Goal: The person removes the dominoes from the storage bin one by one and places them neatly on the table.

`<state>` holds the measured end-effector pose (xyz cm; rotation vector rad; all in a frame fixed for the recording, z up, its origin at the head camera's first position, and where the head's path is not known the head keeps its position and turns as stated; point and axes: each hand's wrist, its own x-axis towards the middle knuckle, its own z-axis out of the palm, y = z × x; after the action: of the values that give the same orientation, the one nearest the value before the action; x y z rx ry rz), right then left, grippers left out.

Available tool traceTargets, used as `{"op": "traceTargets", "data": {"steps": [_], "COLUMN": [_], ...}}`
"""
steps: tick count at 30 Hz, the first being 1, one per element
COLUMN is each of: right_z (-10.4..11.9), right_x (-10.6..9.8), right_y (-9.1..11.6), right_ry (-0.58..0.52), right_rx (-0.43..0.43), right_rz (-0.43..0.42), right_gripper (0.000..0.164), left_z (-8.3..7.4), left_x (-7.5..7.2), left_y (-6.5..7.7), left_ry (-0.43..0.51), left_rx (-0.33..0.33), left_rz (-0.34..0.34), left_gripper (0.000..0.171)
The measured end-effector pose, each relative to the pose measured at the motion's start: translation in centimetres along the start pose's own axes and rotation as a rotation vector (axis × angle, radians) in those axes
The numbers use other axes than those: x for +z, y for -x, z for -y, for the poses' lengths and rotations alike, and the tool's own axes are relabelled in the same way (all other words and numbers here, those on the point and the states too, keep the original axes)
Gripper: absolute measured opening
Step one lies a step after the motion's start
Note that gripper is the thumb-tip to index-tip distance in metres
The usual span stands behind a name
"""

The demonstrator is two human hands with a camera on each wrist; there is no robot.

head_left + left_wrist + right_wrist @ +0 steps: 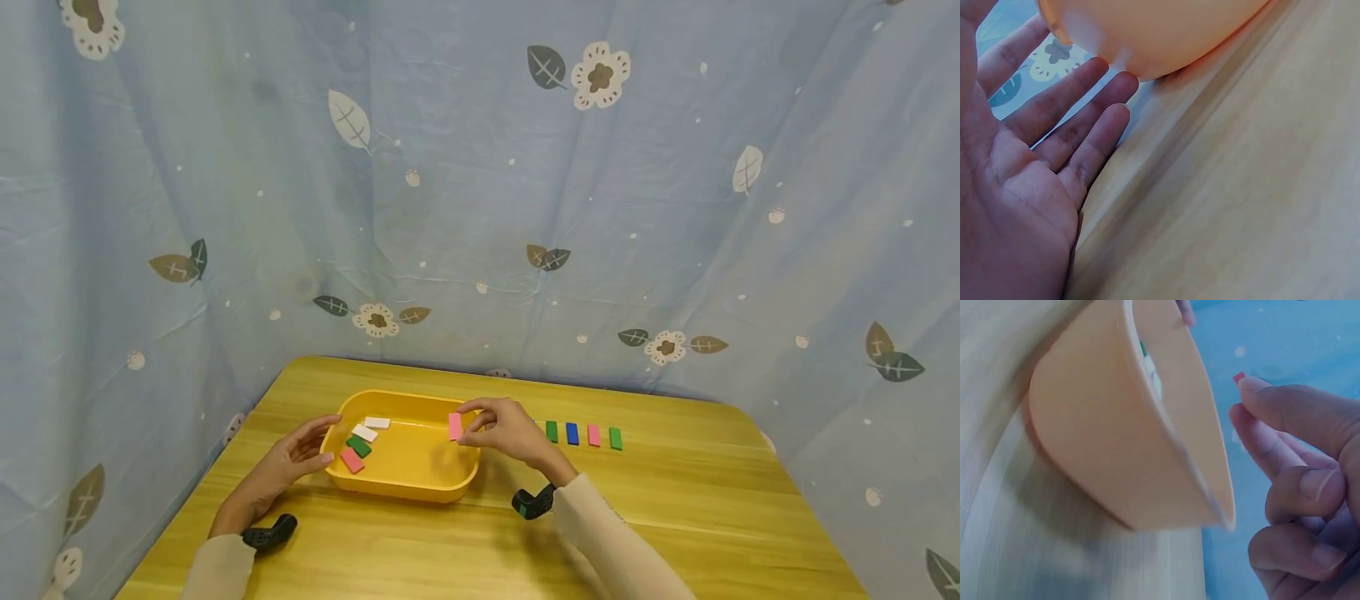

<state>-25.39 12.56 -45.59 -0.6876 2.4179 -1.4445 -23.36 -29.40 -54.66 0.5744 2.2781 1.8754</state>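
Observation:
Over the right end of the yellow tray (405, 492), my right hand (504, 429) pinches a pink domino (455, 427) between thumb and fingertips. Only a small red-pink end of that domino (1239, 379) shows in the right wrist view. My left hand (288, 462) is at the tray's left end, its fairly straight fingers (1094, 134) right at the outer wall. Inside the tray, on the left, lie two white dominoes (377, 423), a green domino (359, 446) and another pink domino (352, 460).
To the right of the tray, a row of dominoes stands on the wooden table (697, 492): green (552, 431), blue (572, 433), pink (594, 435) and green (616, 438). My right hand partly hides the row's left end. A patterned blue curtain (480, 208) hangs behind the table.

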Motion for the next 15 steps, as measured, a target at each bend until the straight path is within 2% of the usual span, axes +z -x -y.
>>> {"op": "traceTargets", "data": {"steps": [5, 12, 15], "right_z": [-0.8, -2.6, -3.4], "right_x": [-1.6, -3.0, -3.4], "right_y": [1.0, 2.5, 3.3], "right_ry": [0.022, 0.006, -0.004], "right_rx": [-0.001, 0.039, 0.048], "right_rz": [-0.023, -0.032, -0.028], "right_gripper": [0.044, 0.043, 0.044], "left_z": [0.0, -0.2, -0.2], "left_x": [0.0, 0.2, 0.3], "left_y": [-0.3, -0.1, 0.1], "left_ry": [-0.006, -0.001, 0.001], "left_rx": [0.006, -0.048, -0.052], "left_rz": [-0.002, -0.006, -0.007], "left_gripper": [0.060, 0.061, 0.061]}}
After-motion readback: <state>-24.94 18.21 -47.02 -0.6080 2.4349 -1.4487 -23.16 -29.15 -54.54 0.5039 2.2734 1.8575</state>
